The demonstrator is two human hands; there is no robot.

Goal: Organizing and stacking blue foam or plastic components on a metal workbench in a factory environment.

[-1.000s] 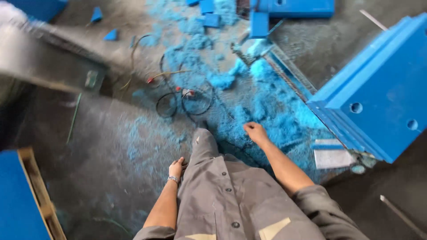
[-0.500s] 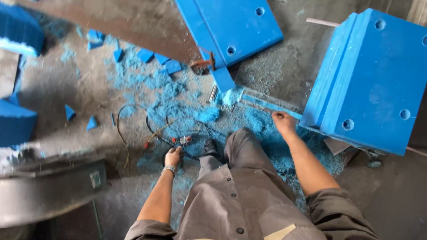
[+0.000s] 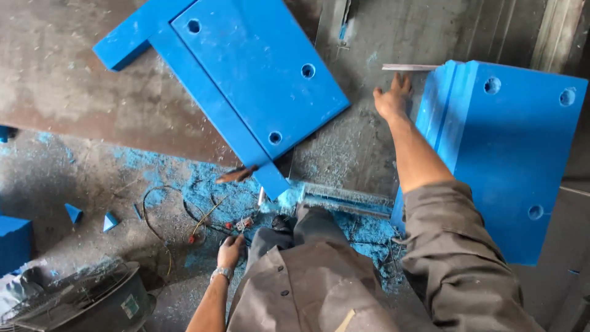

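Right hand (image 3: 391, 98), fingers spread, reaches for the metal strip (image 3: 410, 67) lying crosswise at twelve o'clock; left hand (image 3: 231, 251) hangs far back, loosely curled.

Drilled panel (image 3: 258, 86) lying flat on metal table (image 3: 74, 98), upper left. Stack of panels (image 3: 516, 154) at right, thin rod (image 3: 409, 67) at its upper left corner, right hand (image 3: 393, 98) just below rod. Loose wires (image 3: 178, 215) on floor below table, left hand (image 3: 231, 251) beside them. Fan housing (image 3: 92, 301) at lower left. Two small wedges (image 3: 92, 216) left of wires.
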